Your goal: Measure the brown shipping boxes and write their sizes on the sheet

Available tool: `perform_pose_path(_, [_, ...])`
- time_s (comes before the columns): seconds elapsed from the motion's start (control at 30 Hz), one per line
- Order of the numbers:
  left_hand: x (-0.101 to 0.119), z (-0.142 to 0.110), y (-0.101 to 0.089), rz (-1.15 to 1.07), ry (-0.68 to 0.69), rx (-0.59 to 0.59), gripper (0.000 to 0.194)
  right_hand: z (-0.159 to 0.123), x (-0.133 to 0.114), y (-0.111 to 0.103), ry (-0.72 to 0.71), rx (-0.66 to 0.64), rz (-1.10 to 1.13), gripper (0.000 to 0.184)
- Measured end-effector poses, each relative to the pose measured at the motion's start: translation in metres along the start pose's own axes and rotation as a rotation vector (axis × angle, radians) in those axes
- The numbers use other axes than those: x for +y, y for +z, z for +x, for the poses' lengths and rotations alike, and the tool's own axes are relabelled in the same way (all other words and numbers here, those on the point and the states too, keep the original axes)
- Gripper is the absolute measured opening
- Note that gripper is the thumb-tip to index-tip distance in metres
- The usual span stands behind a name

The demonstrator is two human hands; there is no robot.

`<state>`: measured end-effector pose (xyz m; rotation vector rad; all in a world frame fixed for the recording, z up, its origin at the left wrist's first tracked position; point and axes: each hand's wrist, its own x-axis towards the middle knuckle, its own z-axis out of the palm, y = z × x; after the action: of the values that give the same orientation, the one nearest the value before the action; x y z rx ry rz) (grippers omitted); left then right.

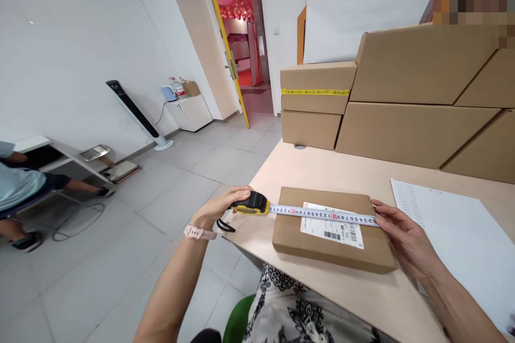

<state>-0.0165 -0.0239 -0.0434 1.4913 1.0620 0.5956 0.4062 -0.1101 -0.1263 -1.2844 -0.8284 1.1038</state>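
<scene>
My left hand (230,199) is closed around a black and yellow tape measure (251,202), just off the left side of a flat brown cardboard box (333,254). From its case the white measuring blade (317,213) runs out across the top of the box. At the box's right edge, my right hand (402,230) pinches the blade's end between thumb and fingers. Partly under the blade, a white printed label (330,233) with a barcode is stuck on the box. The box lies flat on the pale wooden table (257,244).
Brown cartons (402,134) are stacked along the table's back, one with yellow tape (316,92). White paper sheets (470,241) lie at the right. Another person (24,187) sits at far left, near a platform scale (120,171) and a tower fan (134,110). A door (227,48) stands open behind.
</scene>
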Motion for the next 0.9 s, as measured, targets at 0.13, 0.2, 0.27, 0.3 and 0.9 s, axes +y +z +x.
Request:
perform_pose_path(0.13, [-0.001,0.001,-0.0003,0.003,-0.006,0.003,0.047,-0.0006,0.0038,-0.0013,-0.018,-0.018,-0.018,0.034])
perform_pose_path(0.2, [-0.0025,0.0017,-0.0009,0.003,-0.012,0.007,0.048,0.0001,0.0048,-0.0016,-0.004,-0.012,0.001,0.034])
perform_pose_path(0.27, [-0.0041,0.0023,-0.0017,0.001,-0.019,0.004,0.049,0.0006,0.005,-0.0015,0.013,-0.003,0.011,0.034])
perform_pose_path(0.3, [-0.0049,0.0025,-0.0021,0.001,-0.021,0.001,0.049,0.0006,0.0049,-0.0013,0.017,0.001,0.011,0.034])
perform_pose_path(0.9, [0.0015,-0.0022,0.0002,0.011,-0.026,-0.033,0.046,0.0011,0.0046,0.0002,0.023,0.02,0.008,0.032])
